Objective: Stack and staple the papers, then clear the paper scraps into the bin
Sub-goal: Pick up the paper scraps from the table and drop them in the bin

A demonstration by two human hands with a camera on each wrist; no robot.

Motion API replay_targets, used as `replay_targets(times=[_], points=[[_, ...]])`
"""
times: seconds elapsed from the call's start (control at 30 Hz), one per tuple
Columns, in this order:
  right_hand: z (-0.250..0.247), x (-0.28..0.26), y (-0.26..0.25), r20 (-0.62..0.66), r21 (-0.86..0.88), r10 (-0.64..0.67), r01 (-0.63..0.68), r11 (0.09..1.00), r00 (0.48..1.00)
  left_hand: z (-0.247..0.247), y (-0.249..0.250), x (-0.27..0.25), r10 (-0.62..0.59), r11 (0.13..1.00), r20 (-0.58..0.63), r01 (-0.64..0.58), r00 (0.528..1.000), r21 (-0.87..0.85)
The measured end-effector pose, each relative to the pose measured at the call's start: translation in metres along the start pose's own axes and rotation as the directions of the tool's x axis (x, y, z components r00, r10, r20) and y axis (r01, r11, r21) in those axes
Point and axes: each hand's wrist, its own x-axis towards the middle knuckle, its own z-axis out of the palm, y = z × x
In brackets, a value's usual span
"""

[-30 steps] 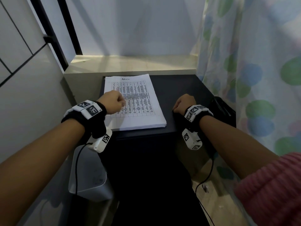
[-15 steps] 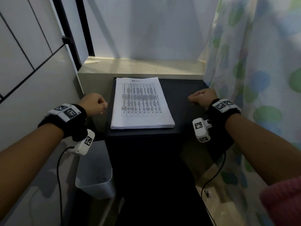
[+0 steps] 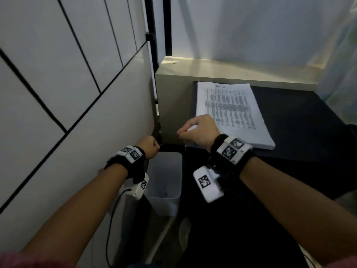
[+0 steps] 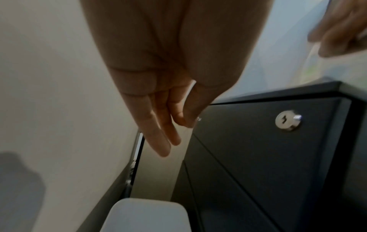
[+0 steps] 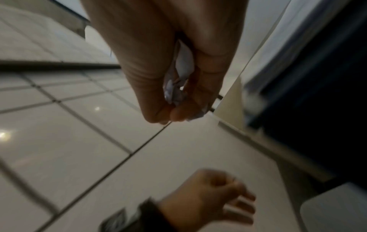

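Note:
A stack of printed papers [image 3: 231, 113] lies on the black cabinet top [image 3: 301, 132]. My right hand [image 3: 183, 132] hovers off the cabinet's left front corner, fingers curled round white paper scraps [image 5: 182, 70]. Lower and to the left, my left hand [image 3: 155, 147] hangs over the white bin [image 3: 164, 190] on the floor. In the left wrist view its fingers [image 4: 158, 141] point down, nearly straight, with the thumb near the index tip. The right wrist view shows the left hand [image 5: 238, 204] loosely spread with nothing clearly in it. No stapler is in sight.
A white tiled wall [image 3: 67, 93] stands close on the left, beside the bin. The cabinet front has a metal lock [image 4: 289, 121]. A pale ledge [image 3: 231, 68] runs behind the cabinet, and a patterned curtain [image 3: 343, 74] hangs at the right.
Both hands left the cabinet top and swung left toward the bin; the right hand crossed over in front of the paper stack. The left hand's fist has loosened. The view turned left.

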Motion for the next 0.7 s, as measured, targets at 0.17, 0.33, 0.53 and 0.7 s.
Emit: replay_targets(times=[0.17,0.33,0.53,0.7], points=[[0.097,0.005,0.014,0.211,-0.129,0.026,0.001,0.992,0.977,0.019,-0.045,0.012,-0.08,0.992,0.095,0.07,0.992,0.105],[0.144,0.038,0.079,0.203,-0.279,0.271,-0.21,0.937,0.941,0.047,-0.078,0.029,-0.19,0.977,0.144,0.172,0.971,0.128],[0.167,0.075,0.138,0.067,-0.201,0.445,-0.425,0.883,0.893,0.075,-0.09,0.06,-0.203,0.976,0.167,0.185,0.965,0.115],[0.178,0.075,0.171,0.048,-0.137,0.521,-0.511,0.849,0.852,0.091,-0.091,0.082,-0.191,0.979,0.215,0.17,0.958,0.114]])
